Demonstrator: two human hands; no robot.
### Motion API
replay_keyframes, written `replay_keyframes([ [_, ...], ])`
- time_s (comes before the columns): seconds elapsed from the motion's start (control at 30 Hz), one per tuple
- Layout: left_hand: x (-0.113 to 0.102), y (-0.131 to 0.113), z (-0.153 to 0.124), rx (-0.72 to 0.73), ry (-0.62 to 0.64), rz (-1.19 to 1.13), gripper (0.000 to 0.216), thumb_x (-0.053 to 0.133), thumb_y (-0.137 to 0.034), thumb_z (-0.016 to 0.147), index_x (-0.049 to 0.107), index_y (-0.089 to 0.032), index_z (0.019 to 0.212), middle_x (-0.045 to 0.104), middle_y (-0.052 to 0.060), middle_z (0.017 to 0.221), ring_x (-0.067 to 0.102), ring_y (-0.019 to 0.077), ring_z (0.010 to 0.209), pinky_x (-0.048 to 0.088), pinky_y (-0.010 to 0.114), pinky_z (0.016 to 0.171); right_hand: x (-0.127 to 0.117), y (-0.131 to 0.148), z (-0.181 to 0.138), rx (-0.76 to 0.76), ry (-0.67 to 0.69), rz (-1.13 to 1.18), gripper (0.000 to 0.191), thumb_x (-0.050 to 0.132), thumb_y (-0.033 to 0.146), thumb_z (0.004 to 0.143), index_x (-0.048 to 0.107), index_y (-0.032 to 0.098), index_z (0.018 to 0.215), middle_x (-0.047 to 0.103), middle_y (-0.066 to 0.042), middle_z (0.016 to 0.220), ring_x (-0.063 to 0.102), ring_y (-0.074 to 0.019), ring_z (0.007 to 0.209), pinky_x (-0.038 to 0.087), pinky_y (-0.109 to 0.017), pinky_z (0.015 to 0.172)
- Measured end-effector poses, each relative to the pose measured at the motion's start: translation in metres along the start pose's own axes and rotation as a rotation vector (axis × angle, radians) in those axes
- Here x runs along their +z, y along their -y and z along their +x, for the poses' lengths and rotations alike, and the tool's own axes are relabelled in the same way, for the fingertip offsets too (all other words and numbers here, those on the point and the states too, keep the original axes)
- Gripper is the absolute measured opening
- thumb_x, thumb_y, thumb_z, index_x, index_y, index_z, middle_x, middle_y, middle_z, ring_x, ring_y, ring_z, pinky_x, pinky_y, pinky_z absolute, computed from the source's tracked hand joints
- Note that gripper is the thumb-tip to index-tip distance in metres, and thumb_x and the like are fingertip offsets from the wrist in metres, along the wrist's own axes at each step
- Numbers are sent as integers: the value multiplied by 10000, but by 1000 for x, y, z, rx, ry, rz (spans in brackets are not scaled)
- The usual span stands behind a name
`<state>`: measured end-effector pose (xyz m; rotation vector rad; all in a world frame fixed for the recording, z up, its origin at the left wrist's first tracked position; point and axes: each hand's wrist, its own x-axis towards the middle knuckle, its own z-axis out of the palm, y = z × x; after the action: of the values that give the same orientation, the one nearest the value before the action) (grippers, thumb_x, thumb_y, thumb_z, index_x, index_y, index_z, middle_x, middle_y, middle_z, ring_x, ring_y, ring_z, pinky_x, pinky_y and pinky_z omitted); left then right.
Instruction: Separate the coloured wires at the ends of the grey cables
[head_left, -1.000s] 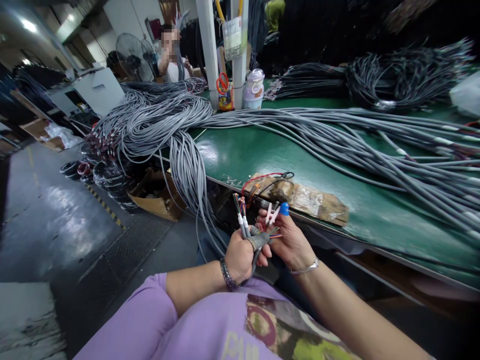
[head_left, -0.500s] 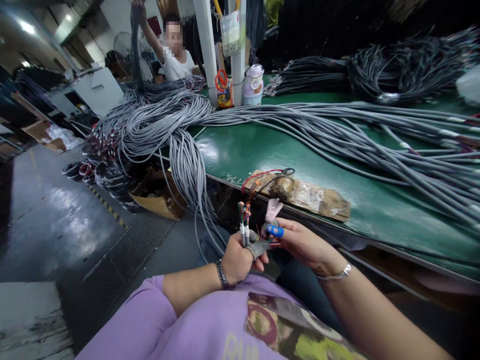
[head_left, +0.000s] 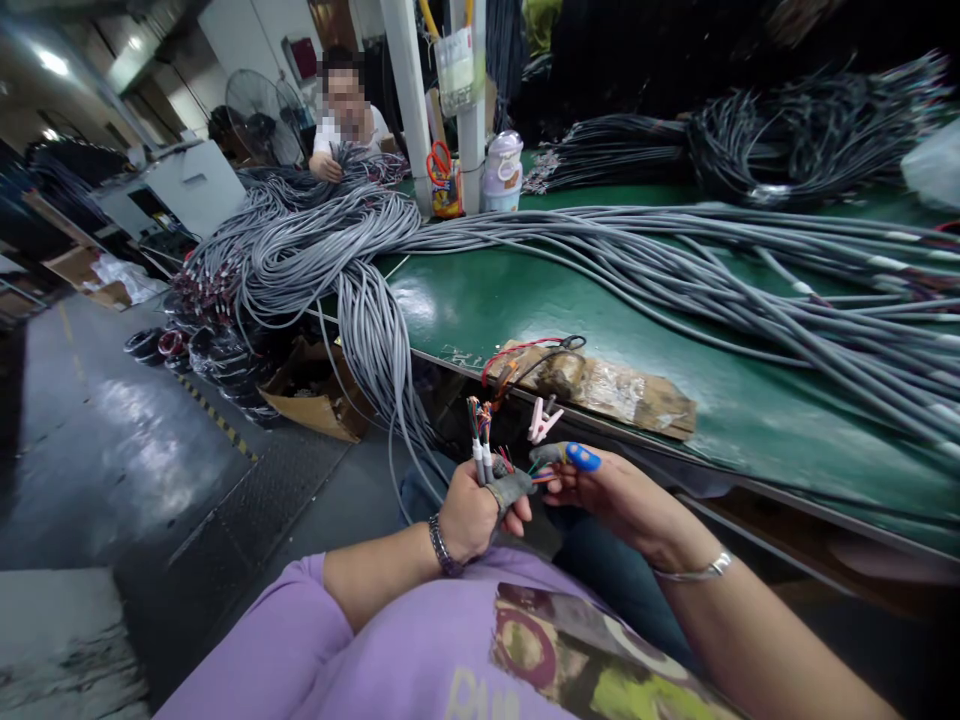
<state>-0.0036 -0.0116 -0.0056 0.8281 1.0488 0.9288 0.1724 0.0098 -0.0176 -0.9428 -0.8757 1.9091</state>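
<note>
My left hand (head_left: pixel 476 510) is closed round grey cables (head_left: pixel 482 463), whose white-banded ends stick up with fanned, coloured wires. Grey tape or a finger cover wraps its thumb. Thin coloured wires (head_left: pixel 541 476) run from this grip across to my right hand (head_left: pixel 600 485), which pinches them between finger and thumb. A blue cover (head_left: pixel 583 457) sits on a digit of the right hand. Just beyond the fingers is a pink clip (head_left: pixel 544 420) at the table edge, close to a taped cardboard strip (head_left: pixel 637 395) with red and black leads.
Long grey cables (head_left: pixel 600 235) lie over the green table (head_left: pixel 465 300), and a thick bundle hangs off its front edge. Black cable coils (head_left: pixel 757 150) are at the back right. A cup (head_left: pixel 502 172) stands beside a post. Across the table a person (head_left: pixel 349 115) handles cables.
My right hand has moved slightly right, away from the left, with wires stretched between them. The pink clip shows more fully. The person opposite has lowered a raised arm to the cables.
</note>
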Motion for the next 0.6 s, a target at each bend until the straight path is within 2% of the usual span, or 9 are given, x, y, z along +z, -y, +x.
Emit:
replay_keyframes([
  [0.1,0,1,1,17,-3,-6,393,742,-480,624,527,-153,655,576,-14,475,467,83,311,286,180,310,4,2,-2,28,26,-6,340,785,484,662,710,167,759,658,-32,697,582,-140,619,521,-302,625],
  [0.2,-1,5,2,10,34,46,398,724,-496,657,534,-146,640,575,-6,488,472,80,323,301,183,320,15,6,0,-15,-2,-90,265,823,381,637,678,164,683,618,1,627,526,-105,558,464,-248,562],
  [0.33,-3,7,1,-20,107,132,409,726,-508,653,558,-136,623,576,1,499,483,78,341,332,189,344,24,6,6,-73,-45,-188,268,824,372,631,662,160,644,627,-8,613,518,-114,559,429,-241,538],
  [0.4,-4,5,0,-23,105,131,418,731,-511,643,552,-136,602,571,3,493,477,75,338,324,188,343,20,3,10,-82,-93,-133,278,829,374,627,641,168,628,592,10,570,494,-104,525,430,-237,520],
  [0.5,-4,-3,-2,-31,70,66,427,739,-517,620,535,-142,588,557,-1,471,455,75,319,299,190,324,9,-2,16,-108,-194,68,296,837,382,618,612,189,615,542,38,547,468,-87,491,469,-232,526],
  [0.6,-3,-10,-1,-51,59,-24,434,759,-513,579,518,-155,623,555,-12,459,434,73,305,278,188,311,2,-2,23,-102,-180,234,307,769,492,680,644,211,680,610,2,638,525,-116,534,514,-269,561],
])
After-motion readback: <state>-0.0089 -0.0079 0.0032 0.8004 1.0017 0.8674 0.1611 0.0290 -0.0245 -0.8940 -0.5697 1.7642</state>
